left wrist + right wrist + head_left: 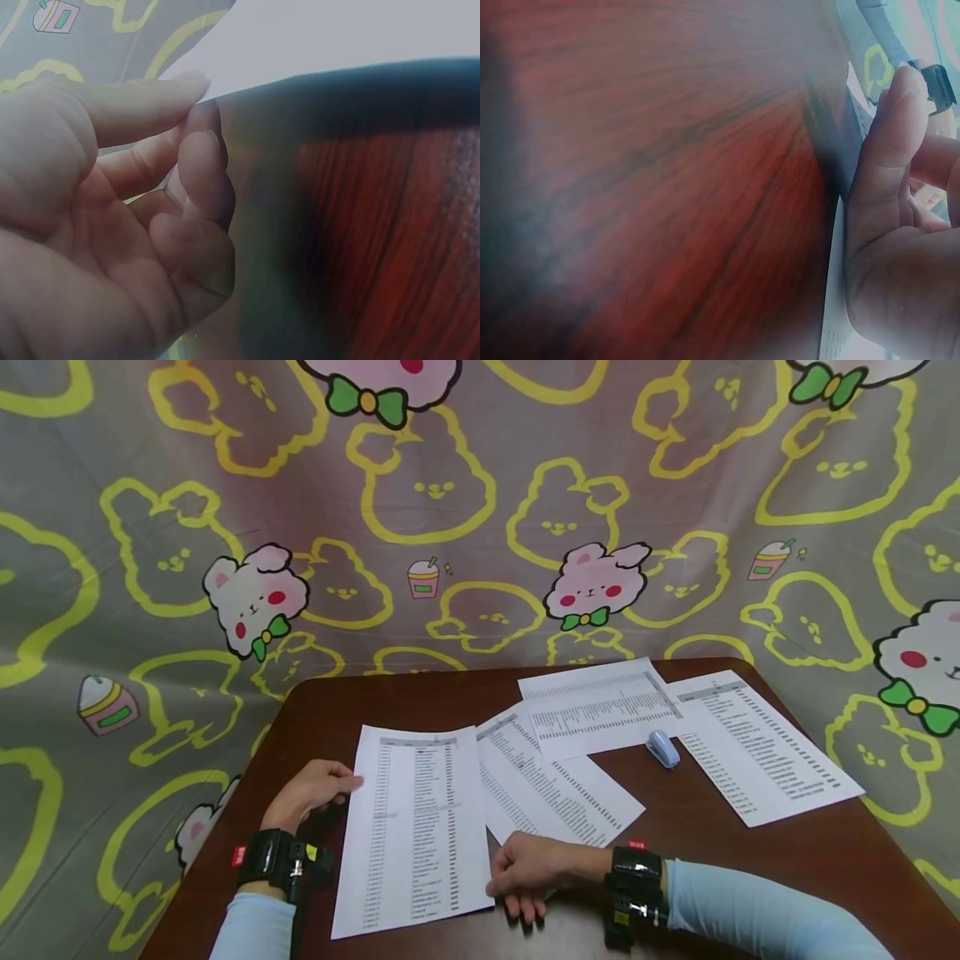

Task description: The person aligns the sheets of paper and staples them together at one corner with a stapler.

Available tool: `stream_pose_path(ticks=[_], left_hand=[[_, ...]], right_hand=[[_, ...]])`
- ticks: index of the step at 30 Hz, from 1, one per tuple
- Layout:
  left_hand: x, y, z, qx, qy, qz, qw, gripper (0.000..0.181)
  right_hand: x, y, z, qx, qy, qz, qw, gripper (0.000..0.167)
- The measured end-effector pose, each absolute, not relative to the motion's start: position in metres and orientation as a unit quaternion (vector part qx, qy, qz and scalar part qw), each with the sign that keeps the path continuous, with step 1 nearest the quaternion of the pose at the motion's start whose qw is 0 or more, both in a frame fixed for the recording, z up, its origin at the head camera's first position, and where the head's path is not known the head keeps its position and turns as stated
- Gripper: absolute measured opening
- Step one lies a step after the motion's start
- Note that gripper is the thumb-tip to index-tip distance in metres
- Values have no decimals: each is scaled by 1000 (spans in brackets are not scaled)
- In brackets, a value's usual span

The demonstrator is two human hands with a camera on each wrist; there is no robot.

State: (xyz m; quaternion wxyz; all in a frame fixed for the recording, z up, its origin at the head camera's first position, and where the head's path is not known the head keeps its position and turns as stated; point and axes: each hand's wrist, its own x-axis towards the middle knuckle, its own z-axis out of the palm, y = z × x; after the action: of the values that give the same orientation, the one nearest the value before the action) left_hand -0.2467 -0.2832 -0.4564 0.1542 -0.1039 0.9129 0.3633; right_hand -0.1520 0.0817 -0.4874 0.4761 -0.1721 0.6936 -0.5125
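Spanning the foreground, one brown table (322, 710) bears four printed sheets (772, 747), the leftmost sheet (408, 835) between two hands, left hand (318, 789) and right hand (528, 867), and one pale-blue stapler (663, 749), while only the left wrist view clearly shows thumb (146, 109) and forefinger (208, 120) pinching that sheet's edge; whether the right fingers (525, 907) pinch, I cannot tell.

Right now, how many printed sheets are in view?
4: a held sheet between the left hand and right hand; a slanted sheet just right of it; a far sheet overlapping that one; an outer sheet right of the blue stapler. More could be hidden underneath.
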Motion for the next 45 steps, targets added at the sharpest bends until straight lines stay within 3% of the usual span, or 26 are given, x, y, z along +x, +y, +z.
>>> stream_pose_path(ticks=[11, 24, 40, 45], left_hand=[[-248, -280, -457, -108, 915, 353, 161, 34], [-245, -306, -454, -115, 909, 361, 174, 47], [-240, -315, -462, -130, 905, 365, 177, 50], [-240, -317, -461, -148, 900, 383, 149, 49]], right_hand=[[-152, 82, -484, -170, 693, -505, 486, 21], [-155, 58, -480, -209, 699, -511, 454, 24], [-163, 59, -488, -209, 688, -507, 476, 25], [-168, 74, -487, -222, 688, -511, 465, 25]])
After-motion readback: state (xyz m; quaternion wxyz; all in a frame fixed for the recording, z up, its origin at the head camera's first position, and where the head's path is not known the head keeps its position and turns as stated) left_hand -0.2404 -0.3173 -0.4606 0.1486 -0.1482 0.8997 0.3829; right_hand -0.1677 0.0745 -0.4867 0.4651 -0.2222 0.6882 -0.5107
